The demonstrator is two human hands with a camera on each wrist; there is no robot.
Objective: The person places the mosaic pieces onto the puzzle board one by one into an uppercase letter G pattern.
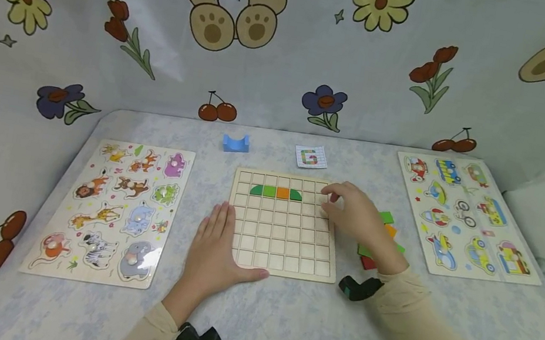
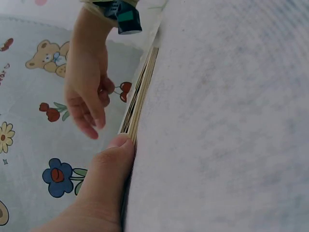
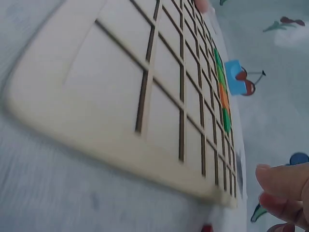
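A wooden grid board (image 1: 267, 271) lies in the middle of the table. In its second row sit a dark green rounded piece (image 1: 256, 190), a light green square (image 1: 269, 191), an orange square (image 1: 282, 193) and another dark green rounded piece (image 1: 295, 195). My left hand (image 1: 212, 246) rests against the board's lower left corner, fingers straight along the left side, thumb at the near edge. Over the board's upper right side hovers my right hand (image 1: 352, 209), its fingers loosely bent and a gap before the thumb. No piece shows between the fingertips in the right wrist view.
Loose green, orange and red pieces (image 1: 387, 217) lie partly under the right forearm. An animal puzzle (image 1: 180, 179) is at left, a vehicle puzzle (image 1: 455, 264) at right. Behind the board are a blue stand (image 1: 236, 143) and a pattern card (image 1: 311, 156).
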